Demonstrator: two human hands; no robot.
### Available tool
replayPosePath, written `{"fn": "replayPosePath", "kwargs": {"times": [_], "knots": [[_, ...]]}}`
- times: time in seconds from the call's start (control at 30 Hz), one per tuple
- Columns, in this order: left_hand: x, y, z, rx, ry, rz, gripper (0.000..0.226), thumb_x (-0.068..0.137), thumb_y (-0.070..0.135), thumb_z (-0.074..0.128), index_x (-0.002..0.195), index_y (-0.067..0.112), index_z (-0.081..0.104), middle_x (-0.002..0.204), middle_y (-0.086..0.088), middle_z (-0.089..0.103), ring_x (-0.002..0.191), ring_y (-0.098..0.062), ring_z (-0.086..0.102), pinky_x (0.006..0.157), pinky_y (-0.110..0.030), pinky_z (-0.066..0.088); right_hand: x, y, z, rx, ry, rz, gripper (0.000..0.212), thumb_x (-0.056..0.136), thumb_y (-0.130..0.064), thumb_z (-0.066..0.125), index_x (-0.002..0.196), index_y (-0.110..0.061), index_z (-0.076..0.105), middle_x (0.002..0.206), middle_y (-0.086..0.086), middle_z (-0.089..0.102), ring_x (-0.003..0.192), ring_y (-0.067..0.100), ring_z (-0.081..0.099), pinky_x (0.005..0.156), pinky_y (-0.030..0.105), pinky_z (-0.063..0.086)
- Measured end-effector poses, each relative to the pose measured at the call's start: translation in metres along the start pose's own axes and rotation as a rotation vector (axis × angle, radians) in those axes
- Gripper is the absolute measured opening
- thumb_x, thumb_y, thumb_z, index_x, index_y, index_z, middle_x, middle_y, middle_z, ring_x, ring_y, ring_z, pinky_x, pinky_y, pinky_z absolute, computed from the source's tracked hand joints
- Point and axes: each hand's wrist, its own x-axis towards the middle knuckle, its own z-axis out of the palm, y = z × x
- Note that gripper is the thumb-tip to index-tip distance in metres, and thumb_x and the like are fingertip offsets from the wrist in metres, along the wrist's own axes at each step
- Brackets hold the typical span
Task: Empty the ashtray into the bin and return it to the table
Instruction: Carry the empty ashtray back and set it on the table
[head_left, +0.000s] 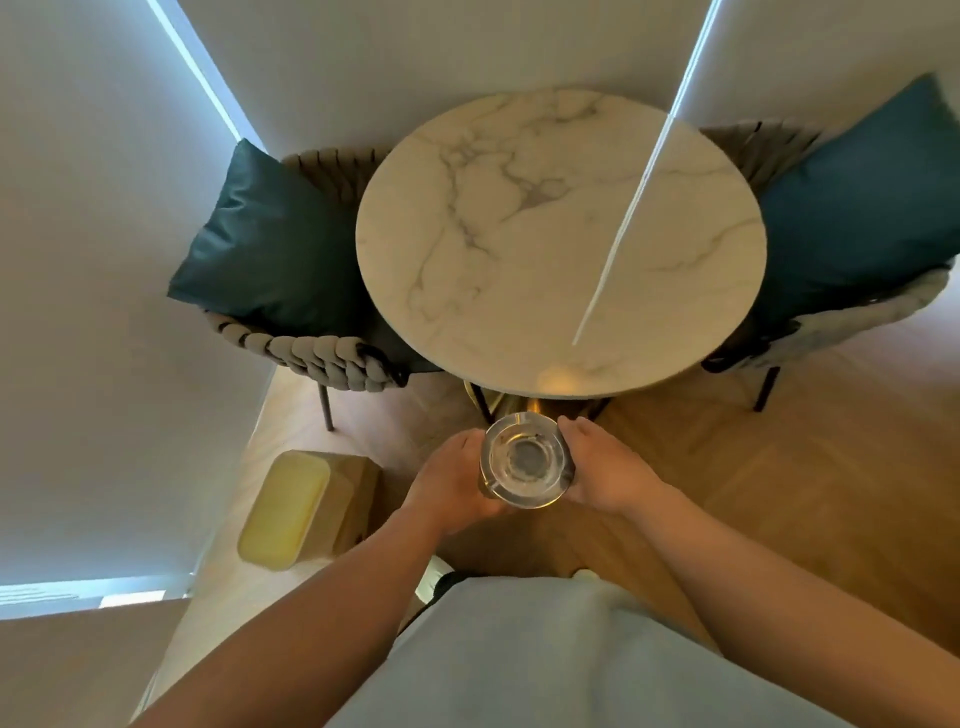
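Note:
A clear round glass ashtray (525, 459) is held upright in the air just short of the near edge of the round marble table (561, 239). My left hand (451, 483) grips its left side and my right hand (605, 470) grips its right side. The ashtray's bowl looks bare, with only a dark patch showing through its base. A yellowish bin (298, 506) stands on the wooden floor to the lower left of my hands, beside the wall.
Two woven chairs flank the table, each with a teal cushion: one on the left (270, 244) and one on the right (852, 208). White walls or blinds close in on the left. Wooden floor (779, 467) lies to the right.

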Motion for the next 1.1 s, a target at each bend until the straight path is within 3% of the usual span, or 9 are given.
{"fn": "replayPosePath", "kwargs": {"times": [0.27, 0.53, 0.73, 0.97, 1.1], "knots": [[0.009, 0.078, 0.061, 0.015, -0.036, 0.027, 0.081, 0.062, 0.057, 0.082, 0.131, 0.035, 0.046, 0.13, 0.011, 0.056, 0.119, -0.009, 0.051, 0.104, -0.041, 0.045, -0.067, 0.076, -0.021, 0.032, 0.049, 0.057, 0.062, 0.071, -0.04, 0.085, 0.12, -0.027, 0.049, 0.11, -0.006, 0.054, 0.098, 0.012, 0.053, 0.086, 0.034, 0.054], [0.026, 0.098, 0.067, 0.051, -0.058, 0.029, 0.089, 0.057, 0.053, 0.087, 0.133, 0.034, 0.045, 0.133, 0.01, 0.055, 0.124, -0.012, 0.049, 0.106, -0.038, 0.042, -0.068, 0.101, -0.03, 0.056, 0.066, 0.044, 0.056, 0.07, -0.037, 0.085, 0.112, -0.031, 0.049, 0.103, -0.009, 0.053, 0.091, 0.01, 0.051, 0.081, 0.029, 0.052], [0.062, 0.096, 0.052, 0.034, -0.083, 0.031, 0.087, 0.052, 0.054, 0.085, 0.128, 0.03, 0.048, 0.128, 0.007, 0.057, 0.12, -0.015, 0.051, 0.101, -0.041, 0.046, -0.035, 0.109, -0.047, 0.05, 0.033, 0.046, 0.057, 0.068, -0.038, 0.084, 0.111, -0.026, 0.048, 0.104, -0.005, 0.051, 0.093, 0.014, 0.053, 0.081, 0.036, 0.053], [0.142, 0.083, 0.021, 0.028, -0.074, 0.068, 0.089, 0.056, 0.048, 0.089, 0.133, 0.026, 0.049, 0.133, 0.004, 0.056, 0.123, -0.016, 0.049, 0.1, -0.033, 0.04, 0.041, 0.124, -0.082, 0.021, 0.013, 0.073, 0.077, 0.07, -0.042, 0.083, 0.132, -0.018, 0.043, 0.12, 0.003, 0.053, 0.109, 0.022, 0.055, 0.089, 0.041, 0.053], [0.202, 0.07, -0.011, 0.037, -0.064, 0.058, 0.091, 0.055, 0.052, 0.088, 0.133, 0.027, 0.048, 0.134, 0.005, 0.056, 0.123, -0.016, 0.05, 0.103, -0.036, 0.043, 0.1, 0.125, -0.109, 0.029, 0.028, 0.105, 0.078, 0.071, -0.038, 0.083, 0.134, -0.019, 0.041, 0.125, 0.002, 0.053, 0.111, 0.022, 0.055, 0.09, 0.043, 0.054]]}}
